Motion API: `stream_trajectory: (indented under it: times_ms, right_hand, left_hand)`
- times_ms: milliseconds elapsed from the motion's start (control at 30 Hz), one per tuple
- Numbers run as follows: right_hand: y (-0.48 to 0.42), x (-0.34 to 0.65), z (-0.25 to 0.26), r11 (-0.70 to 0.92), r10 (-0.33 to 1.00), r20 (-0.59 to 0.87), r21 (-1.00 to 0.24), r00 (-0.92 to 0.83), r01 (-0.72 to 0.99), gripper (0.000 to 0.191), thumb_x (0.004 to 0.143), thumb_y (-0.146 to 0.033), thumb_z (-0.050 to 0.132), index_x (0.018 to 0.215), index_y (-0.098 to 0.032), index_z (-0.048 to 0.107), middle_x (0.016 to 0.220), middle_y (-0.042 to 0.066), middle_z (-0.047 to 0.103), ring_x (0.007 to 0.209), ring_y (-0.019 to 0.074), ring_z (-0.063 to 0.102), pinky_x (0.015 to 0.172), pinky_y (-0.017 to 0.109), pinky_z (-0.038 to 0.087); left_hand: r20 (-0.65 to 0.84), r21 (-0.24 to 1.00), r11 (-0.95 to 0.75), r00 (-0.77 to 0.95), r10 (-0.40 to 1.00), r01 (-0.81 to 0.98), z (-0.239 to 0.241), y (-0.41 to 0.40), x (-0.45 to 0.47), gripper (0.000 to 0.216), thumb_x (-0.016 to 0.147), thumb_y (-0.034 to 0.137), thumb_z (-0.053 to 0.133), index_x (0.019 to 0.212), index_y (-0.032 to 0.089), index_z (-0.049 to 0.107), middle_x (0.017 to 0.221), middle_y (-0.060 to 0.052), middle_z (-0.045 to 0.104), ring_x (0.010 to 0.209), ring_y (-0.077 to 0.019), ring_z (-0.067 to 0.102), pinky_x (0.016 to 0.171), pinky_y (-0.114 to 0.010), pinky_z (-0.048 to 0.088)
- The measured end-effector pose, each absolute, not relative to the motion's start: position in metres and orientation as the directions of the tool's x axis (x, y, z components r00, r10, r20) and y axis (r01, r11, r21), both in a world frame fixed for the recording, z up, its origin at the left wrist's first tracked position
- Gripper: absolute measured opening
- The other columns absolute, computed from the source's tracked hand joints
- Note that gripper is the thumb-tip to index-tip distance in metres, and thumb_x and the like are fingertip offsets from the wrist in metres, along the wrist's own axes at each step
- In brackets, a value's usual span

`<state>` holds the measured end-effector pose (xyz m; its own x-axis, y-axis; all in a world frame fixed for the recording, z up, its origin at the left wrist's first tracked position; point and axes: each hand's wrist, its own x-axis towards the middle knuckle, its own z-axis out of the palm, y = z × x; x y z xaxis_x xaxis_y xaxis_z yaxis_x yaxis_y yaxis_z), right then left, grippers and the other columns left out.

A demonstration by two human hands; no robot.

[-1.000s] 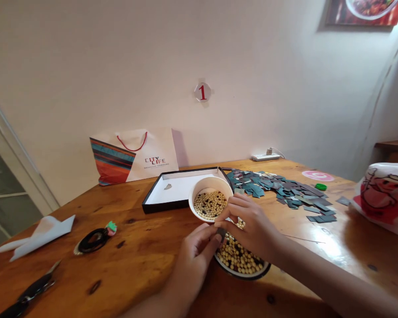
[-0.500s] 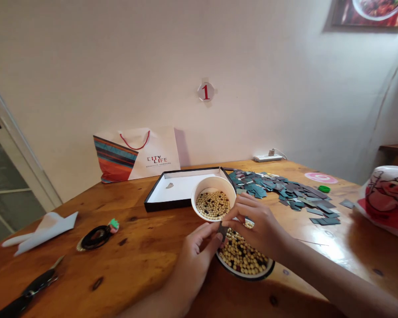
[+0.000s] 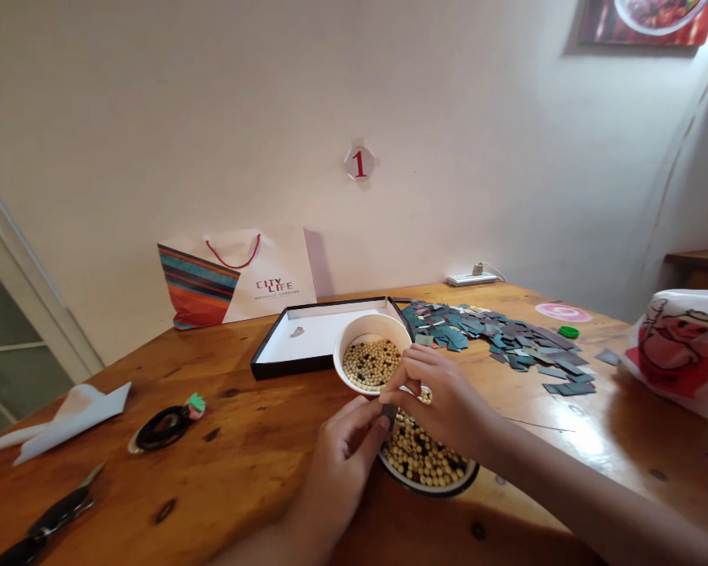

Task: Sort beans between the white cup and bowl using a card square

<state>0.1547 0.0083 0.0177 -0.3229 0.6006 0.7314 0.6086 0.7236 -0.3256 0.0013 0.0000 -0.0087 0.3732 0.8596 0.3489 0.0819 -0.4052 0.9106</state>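
My left hand (image 3: 345, 444) is closed, pinching a small dark flat square piece (image 3: 389, 414) between thumb and fingers. At the upper edge of that piece, the fingertips of my right hand (image 3: 436, 393) are pressed together; what lies between them is hidden. Both hands are above a dark-rimmed bowl (image 3: 433, 493) full of pale round beads (image 3: 428, 456) mixed with some dark ones. Just behind stands a white tub (image 3: 343, 346) with smaller beads of the same look. To the right spreads a heap of dark green and grey flat pieces (image 3: 495, 330).
A shallow black-edged box (image 3: 295, 369) lies behind the tub, before a paper bag (image 3: 277, 306). On the left are a black coil (image 3: 162, 427), crumpled white paper (image 3: 76, 417) and a black-handled tool (image 3: 56, 515). A plastic bag (image 3: 684, 354), green cap (image 3: 568, 332) and power strip (image 3: 470, 279) are at the right.
The whole view has shifted slightly, so everything sits a little further left. My hands keep the same grip on the dark piece, with only small finger movement.
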Motion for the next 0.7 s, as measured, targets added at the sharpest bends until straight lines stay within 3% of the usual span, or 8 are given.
stream_trajectory:
  times_ms: [300, 700]
  right_hand:
    - [0.010, 0.161, 0.021, 0.717, 0.626, 0.743, -0.429, -0.237, 0.549, 0.010, 0.074, -0.016, 0.058, 0.065, -0.016, 0.057, 0.059, -0.003, 0.046, 0.059, 0.0099, 0.043, 0.056, 0.022, 0.034]
    - [0.012, 0.160, 0.014, 0.743, 0.573, 0.755, -0.314, -0.318, 0.591, 0.015, 0.079, -0.022, 0.055, 0.065, -0.017, 0.055, 0.061, -0.001, 0.050, 0.062, 0.0116, 0.044, 0.060, 0.024, 0.034]
  left_hand:
    - [0.264, 0.959, -0.282, 0.387, 0.883, -0.011, -0.011, 0.006, 0.000, 0.027, 0.077, 0.030, 0.052, 0.100, 0.021, 0.063, 0.092, -0.003, 0.064, 0.088, -0.0185, 0.054, 0.076, -0.025, 0.040]
    - [0.288, 0.951, -0.308, 0.399, 0.870, -0.014, -0.010, 0.006, 0.001, 0.027, 0.077, 0.028, 0.053, 0.102, 0.022, 0.063, 0.095, -0.002, 0.065, 0.087, -0.0171, 0.054, 0.076, -0.024, 0.039]
